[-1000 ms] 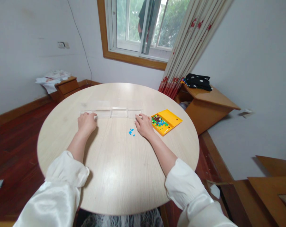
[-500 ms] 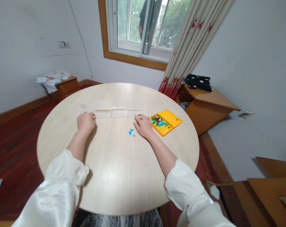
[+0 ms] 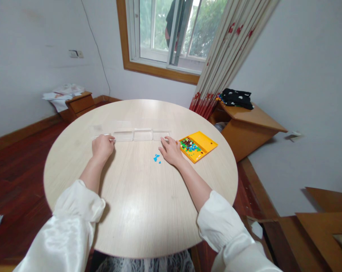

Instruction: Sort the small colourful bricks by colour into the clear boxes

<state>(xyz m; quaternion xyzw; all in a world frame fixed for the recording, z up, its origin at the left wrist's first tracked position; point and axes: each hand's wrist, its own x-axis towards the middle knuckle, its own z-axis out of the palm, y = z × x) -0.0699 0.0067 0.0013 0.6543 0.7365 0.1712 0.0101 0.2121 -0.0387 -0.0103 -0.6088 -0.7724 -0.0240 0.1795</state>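
Observation:
Several clear plastic boxes stand in a row across the table; a clear plastic box in the middle shows best. At the row's left end, my left hand is closed, its curled fingers on the end box, which it largely hides. My right hand lies at the other end with fingers spread, the fingertips against the rightmost clear box. Just left of that hand is a small cluster of blue pieces. Beside it on the right, a yellow case lies open, holding many small coloured pieces.
Everything rests on a round pale wooden table. Behind the row lie faint clear flat pieces. A wooden cabinet with black cloth stands to the right, a curtain and window beyond the table.

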